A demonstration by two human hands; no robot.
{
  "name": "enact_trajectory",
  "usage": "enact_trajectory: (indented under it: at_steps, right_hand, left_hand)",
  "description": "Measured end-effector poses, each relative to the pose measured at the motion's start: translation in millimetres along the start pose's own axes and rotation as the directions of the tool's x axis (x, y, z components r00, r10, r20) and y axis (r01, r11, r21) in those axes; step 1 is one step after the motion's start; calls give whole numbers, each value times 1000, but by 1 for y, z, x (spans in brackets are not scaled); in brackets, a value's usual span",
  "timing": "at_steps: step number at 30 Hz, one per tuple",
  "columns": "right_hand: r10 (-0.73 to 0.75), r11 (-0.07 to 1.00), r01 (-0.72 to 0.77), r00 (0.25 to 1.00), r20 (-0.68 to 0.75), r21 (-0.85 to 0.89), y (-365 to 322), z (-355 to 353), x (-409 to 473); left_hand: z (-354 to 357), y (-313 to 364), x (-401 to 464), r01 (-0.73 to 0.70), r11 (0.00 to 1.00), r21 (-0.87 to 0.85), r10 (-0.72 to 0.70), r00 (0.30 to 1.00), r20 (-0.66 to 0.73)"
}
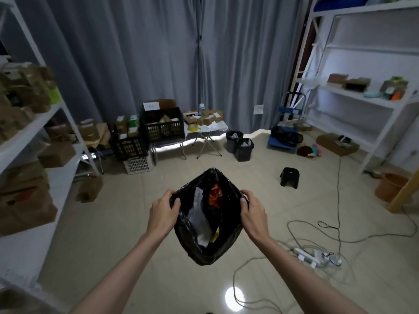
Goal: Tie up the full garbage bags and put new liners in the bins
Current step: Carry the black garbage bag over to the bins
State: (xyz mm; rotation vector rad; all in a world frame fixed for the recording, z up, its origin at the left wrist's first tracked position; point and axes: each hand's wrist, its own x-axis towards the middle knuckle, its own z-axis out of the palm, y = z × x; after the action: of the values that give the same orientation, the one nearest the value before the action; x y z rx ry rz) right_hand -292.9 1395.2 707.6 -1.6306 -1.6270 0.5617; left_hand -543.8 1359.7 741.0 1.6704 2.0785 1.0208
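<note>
A black garbage bag [199,250] hangs open in front of me, above the tiled floor. White paper and an orange wrapper show inside it. My left hand [162,211] grips the bag's left rim. My right hand [252,213] grips the right rim, so the mouth is stretched wide between them. Two dark bins [243,150] stand side by side on the floor further back, each lined with a bag and holding some white waste.
A small black stool [289,177] stands right of centre. Cables and a power strip [305,254] lie on the floor at my right. White shelving with cardboard boxes [27,141] lines the left, more shelves [362,100] the right. A folding table [204,129] and black crates [164,128] stand by the curtain.
</note>
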Motion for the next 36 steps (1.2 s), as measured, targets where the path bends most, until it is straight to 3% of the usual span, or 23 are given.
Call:
enact_trajectory:
  at_steps: [15,23,36]
  right_hand:
    - [63,998,-63,998,-7,21,8,105,322]
    - [97,995,-97,995,-34,-5,42,164,524]
    - [295,952,-307,931,-215,-22,94,154,813]
  left_hand:
    - [88,-2,334,-39,999,0,39,997,59]
    - [184,-8,545,-53,998,-36,57,990,126]
    - [330,90,854,-215,972,-94,234,924,302]
